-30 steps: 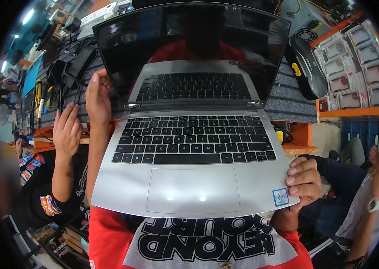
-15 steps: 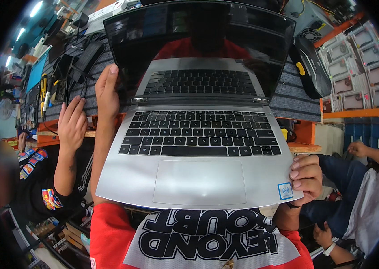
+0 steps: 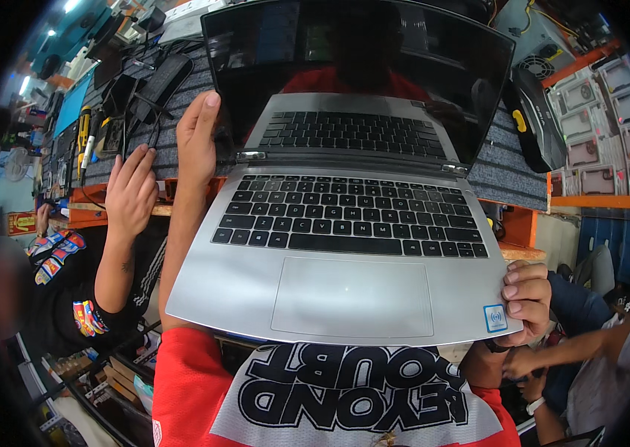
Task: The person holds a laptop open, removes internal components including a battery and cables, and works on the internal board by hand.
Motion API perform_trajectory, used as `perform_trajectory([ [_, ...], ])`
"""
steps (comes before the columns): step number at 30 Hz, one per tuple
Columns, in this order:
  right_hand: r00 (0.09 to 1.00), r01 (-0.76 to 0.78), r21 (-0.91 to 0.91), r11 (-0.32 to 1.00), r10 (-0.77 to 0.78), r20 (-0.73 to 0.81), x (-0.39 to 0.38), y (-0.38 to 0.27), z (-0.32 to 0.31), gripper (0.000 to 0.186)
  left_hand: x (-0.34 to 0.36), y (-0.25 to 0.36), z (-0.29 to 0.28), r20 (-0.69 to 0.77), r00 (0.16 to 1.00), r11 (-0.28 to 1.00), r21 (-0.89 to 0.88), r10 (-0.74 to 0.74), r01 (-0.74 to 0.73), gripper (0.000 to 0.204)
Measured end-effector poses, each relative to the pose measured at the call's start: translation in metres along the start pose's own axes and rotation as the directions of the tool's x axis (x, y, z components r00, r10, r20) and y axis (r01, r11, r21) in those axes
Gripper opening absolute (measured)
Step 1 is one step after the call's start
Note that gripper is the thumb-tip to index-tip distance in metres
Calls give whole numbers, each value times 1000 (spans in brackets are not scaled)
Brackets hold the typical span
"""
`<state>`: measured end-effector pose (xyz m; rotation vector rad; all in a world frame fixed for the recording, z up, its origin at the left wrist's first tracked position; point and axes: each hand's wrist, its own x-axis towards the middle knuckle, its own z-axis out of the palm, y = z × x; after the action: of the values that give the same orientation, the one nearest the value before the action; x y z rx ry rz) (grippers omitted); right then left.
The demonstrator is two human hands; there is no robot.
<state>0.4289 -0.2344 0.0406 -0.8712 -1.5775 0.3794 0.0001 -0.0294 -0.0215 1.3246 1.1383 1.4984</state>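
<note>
A silver laptop with black keys is held up, its lid raised. The dark screen reflects the keyboard and a red shirt. My left hand is closed at the screen's left edge, its forearm passing beside the laptop base; some of its fingers are hidden. At the front right corner, my right hand grips the base with curled fingers, next to a blue-edged square sticker on the palm rest. The laptop's underside is out of sight.
Behind the laptop lies a grey striped mat with a black-and-yellow device. A screwdriver and black adapters lie at the left. Another person's hand reaches in there. Boxed parts stand at far right, above another person's arms.
The laptop and both my hands sit slightly further right in the view, and the background has shifted too. My grip looks the same. The person at right has brought their hands together.
</note>
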Motion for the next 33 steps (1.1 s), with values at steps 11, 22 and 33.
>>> perform_trajectory([
  [11,997,-7,-7,1000,6,-75,-4,3,1,40,3,6,8,42,999,999,47,11,-13,28],
  [22,995,-14,9,1000,15,-97,-12,1,7,41,1,7,9,55,998,1000,7,22,-22,28],
  [33,1000,22,52,998,-22,6,-19,12,-10,46,1,6,6,25,1000,1000,-10,17,-17,26],
])
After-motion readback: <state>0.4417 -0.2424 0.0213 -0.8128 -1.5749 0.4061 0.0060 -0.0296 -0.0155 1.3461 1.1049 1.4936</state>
